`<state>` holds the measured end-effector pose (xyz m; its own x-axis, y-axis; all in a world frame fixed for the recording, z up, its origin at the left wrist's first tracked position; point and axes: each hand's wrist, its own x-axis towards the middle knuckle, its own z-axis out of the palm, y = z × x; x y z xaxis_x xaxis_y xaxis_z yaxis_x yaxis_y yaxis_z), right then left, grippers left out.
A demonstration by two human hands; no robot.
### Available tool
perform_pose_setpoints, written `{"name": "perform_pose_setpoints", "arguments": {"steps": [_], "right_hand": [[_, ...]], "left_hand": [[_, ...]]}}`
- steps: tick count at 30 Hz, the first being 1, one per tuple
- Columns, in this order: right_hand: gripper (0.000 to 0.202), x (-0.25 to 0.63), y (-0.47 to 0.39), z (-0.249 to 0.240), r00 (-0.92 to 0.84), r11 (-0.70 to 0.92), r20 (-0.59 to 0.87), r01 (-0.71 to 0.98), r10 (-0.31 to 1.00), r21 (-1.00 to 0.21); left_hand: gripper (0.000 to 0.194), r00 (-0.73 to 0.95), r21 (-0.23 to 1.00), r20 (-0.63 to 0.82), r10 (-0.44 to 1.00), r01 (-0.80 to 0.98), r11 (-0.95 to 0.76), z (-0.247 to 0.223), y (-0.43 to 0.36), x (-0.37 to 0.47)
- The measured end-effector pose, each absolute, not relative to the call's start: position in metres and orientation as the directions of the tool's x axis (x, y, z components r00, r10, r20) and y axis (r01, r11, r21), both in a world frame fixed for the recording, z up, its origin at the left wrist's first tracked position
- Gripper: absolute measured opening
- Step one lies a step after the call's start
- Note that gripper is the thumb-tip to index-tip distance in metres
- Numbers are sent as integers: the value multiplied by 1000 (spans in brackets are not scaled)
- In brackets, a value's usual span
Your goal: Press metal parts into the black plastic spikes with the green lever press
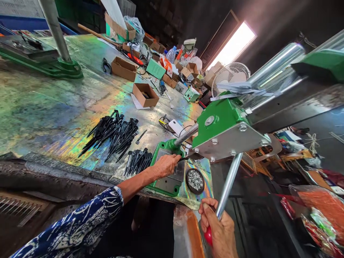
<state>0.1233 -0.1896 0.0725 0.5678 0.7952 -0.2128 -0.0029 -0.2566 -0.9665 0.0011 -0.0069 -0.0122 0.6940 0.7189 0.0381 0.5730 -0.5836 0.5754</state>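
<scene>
My left hand (167,165) reaches over the green base (158,152) of a hand lever press, fingers closed on a narrow black part (185,158) under the press head (217,123). What lies beneath the fingers is hidden. My right hand (220,229) is wrapped round the steel lever (229,182), just above its red knob (208,236). A round dark dish (195,181) of small silver pins stands right of the base. To the left lie a bundle of black pointed parts (138,162), a larger heap of black pointed parts (107,134) and one loose black part (141,137).
An open cardboard box (145,95) and pliers (106,66) lie farther back on the metal-topped table (67,107). Another green press base (64,70) stands at left. A white fan (229,77) and piled boxes are behind. An orange-filled bag (322,204) is at right.
</scene>
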Motion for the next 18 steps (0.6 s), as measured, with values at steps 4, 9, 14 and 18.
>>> {"name": "perform_pose_setpoints", "arguments": {"steps": [4,9,14,18], "right_hand": [[42,131,-193,66,573,-321,-245,34,782,-946],[45,129,-188,45,714,-282,-136,89,687,-955],[46,128,-184,29,692,-207,-74,111,718,-972],[50,135,-186,30,647,-199,-93,93,757,-976]], "left_hand": [[24,698,575,36,715,571,-586,-14,-8,1],[23,701,577,54,711,559,-595,-18,-11,3],[22,684,556,27,729,596,-579,-15,-13,1],[21,683,537,28,730,606,-587,-10,-14,0]]}}
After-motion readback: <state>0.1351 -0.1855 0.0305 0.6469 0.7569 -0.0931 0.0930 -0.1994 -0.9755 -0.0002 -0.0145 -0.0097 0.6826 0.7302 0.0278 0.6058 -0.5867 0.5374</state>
